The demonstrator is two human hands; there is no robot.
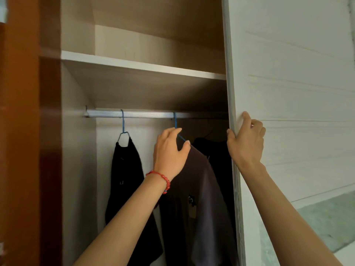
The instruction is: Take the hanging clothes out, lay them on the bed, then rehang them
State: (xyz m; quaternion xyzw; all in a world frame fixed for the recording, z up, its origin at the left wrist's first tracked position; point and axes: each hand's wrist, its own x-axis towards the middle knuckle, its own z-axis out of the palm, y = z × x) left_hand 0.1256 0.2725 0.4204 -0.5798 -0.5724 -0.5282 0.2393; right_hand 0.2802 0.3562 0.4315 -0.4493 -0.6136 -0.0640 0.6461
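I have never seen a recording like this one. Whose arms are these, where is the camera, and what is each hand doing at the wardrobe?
There is no machine here: the arms belong to a person, and the single camera sits on that person's head, looking forward. The left hand, with a red bead bracelet on its wrist, grips the blue hanger of a dark grey shirt that hangs on the metal rail. The right hand grips the edge of the white sliding door. A black garment hangs further left, and another dark one hangs behind the door's edge.
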